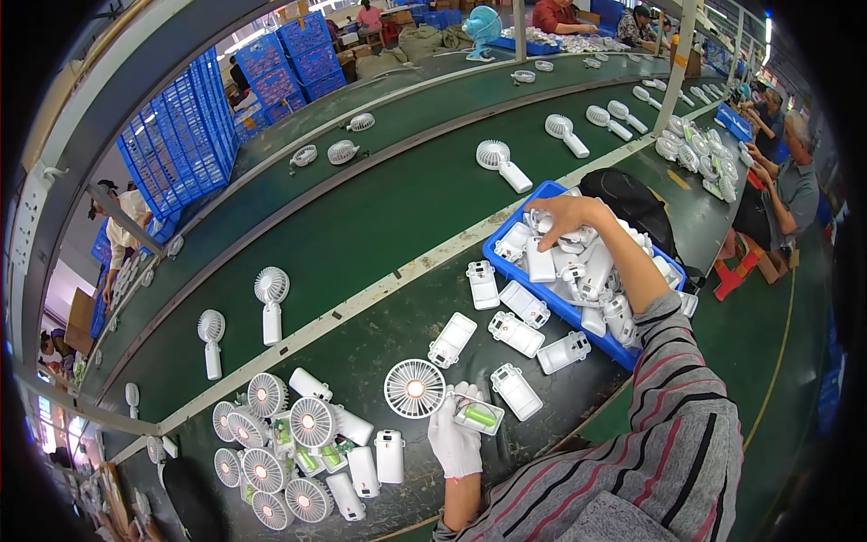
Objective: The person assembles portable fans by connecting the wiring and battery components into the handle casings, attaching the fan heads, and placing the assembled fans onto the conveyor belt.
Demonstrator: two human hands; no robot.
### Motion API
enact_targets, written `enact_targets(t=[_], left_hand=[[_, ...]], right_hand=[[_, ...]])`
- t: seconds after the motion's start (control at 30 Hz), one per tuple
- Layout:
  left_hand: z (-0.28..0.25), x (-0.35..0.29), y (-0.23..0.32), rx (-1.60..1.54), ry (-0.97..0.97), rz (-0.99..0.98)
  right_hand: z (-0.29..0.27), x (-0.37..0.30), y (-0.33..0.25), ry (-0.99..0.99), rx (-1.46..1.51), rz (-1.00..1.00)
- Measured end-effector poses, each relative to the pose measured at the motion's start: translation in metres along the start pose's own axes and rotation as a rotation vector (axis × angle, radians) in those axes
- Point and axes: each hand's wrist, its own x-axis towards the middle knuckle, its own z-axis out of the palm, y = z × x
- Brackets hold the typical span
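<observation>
My left hand [456,443], in a white glove, is closed on a small white handheld fan [414,388]. Its round grille faces up, and its opened handle shows a green battery cell [480,415]. My right hand [576,217], bare, reaches into a blue bin [560,305] heaped with white plastic handle covers [596,271]. Its thumb and fingers curve round a white cover at the bin's far left corner; the hand partly hides it. Several loose covers [516,333] lie between the bin and the fan.
Left of my left hand is a pile of fans [264,470] with white covers beside it. Beyond a pale rail [361,303] runs a green conveyor belt [388,226] carrying spaced fans. A black bag [628,200] lies behind the bin. Other people work along the line.
</observation>
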Motion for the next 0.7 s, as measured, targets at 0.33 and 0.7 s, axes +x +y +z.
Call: enact_targets(t=[0.33, 0.7], left_hand=[[0.0, 0.001, -0.003, 0.032, 0.009, 0.008], [-0.002, 0.002, -0.002, 0.0, -0.029, 0.007]], right_hand=[[0.018, -0.028, -0.058, 0.345, 0.098, -0.351], [0.061, -0.075, -0.153, 0.324, 0.079, -0.527]])
